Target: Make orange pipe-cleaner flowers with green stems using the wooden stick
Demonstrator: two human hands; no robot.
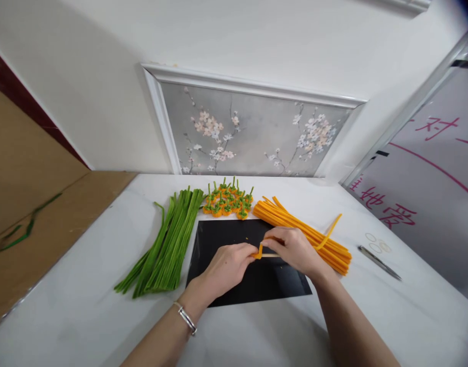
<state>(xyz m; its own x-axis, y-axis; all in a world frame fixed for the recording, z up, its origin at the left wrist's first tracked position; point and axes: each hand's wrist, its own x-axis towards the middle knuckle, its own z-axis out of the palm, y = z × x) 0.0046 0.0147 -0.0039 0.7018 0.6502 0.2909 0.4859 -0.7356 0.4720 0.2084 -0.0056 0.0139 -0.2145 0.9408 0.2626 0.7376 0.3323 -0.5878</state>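
Observation:
Over the black mat, my left hand [231,264] is closed in a pinch on a thin wooden stick [271,255] and on an orange pipe cleaner [260,251] bent round it. My right hand [292,247] pinches the same pipe cleaner just above the stick. The fingertips hide part of the wrap. Behind my right hand lies a bundle of orange pipe cleaners [295,222]. One orange strand [330,230] slants up beside that hand; whether it belongs to the held piece I cannot tell.
Green pipe cleaners [169,244] lie in a bundle on the left. Several small orange pieces with green stems [227,200] stand behind the black mat [218,285]. Tweezers [380,263] and clear rings [375,247] are on the right. The wall rises behind the white table [84,316].

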